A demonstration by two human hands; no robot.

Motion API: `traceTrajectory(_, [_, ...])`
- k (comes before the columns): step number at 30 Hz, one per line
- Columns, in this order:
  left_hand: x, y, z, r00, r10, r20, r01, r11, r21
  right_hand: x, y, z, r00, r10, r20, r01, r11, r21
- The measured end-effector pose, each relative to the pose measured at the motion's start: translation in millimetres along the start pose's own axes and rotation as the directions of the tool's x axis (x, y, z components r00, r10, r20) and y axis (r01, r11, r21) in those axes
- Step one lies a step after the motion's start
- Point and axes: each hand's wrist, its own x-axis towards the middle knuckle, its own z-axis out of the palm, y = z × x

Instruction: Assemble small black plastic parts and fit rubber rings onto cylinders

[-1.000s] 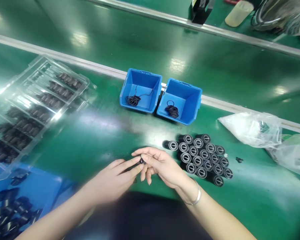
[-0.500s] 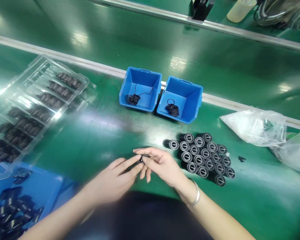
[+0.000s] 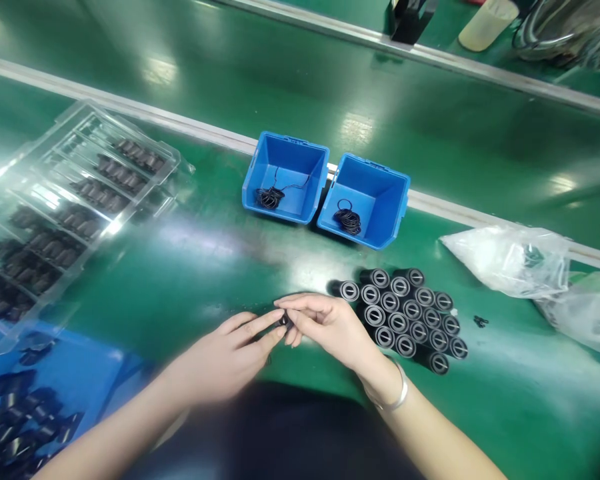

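Between the fingertips of both hands sits a small black part (image 3: 285, 320), mostly covered, so its exact kind cannot be made out. My left hand (image 3: 237, 350) pinches it from the left with thumb and fingers. From the right, my right hand (image 3: 320, 323), with a silver bangle at the wrist, closes on the same part. Just right of this hand stands a cluster of black cylinders (image 3: 399, 323) with ringed, slotted tops. Beyond the hands, black rubber rings lie as a heap (image 3: 270, 197) in the left blue bin (image 3: 260, 163) and another heap (image 3: 348, 221) in the right blue bin (image 3: 387, 193).
A clear compartment tray (image 3: 115, 223) of dark parts lies on the left, above a blue container (image 3: 97, 373) of black pieces. Plastic bags (image 3: 510, 260) rest at the right, near a few tiny black pieces (image 3: 481, 322). A metal rail (image 3: 200, 133) crosses behind the bins.
The view has shifted slightly. Both hands stay together on the small black part; the right hand's lower fingers have curled in closer beneath it.
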Motion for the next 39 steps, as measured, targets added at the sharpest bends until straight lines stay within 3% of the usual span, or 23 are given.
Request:
traceTrajectory(8, [0,-1,-1.0,0.999,0.016,0.044,-0.015,1.0,-0.014,1,0,-2,0.999,0.029,0.026,-0.03,0.997,0.065])
traceTrajectory(18, [1,2,-1.3,1.0,0.007,-0.013,-0.007,1.0,0.002,-8,7,-1,0.998,0.048,0.036,-0.053,0.983,0.176])
traceTrajectory(27, [3,-5,0.6,0.991,0.097,0.091,-0.101,0.994,0.043,-7,6,-5,0.991,0.065,0.114,-0.09,0.971,0.22])
traceTrajectory(35, [3,3,2.5,0.999,0.042,0.008,-0.042,0.999,0.032,-6,2,-7,0.973,0.079,0.219,-0.137,0.955,0.265])
traceTrajectory(39, [4,5,2.9,0.999,0.038,-0.007,-0.037,0.999,0.024,-4,0,-5,0.978,0.106,0.179,-0.158,0.938,0.307])
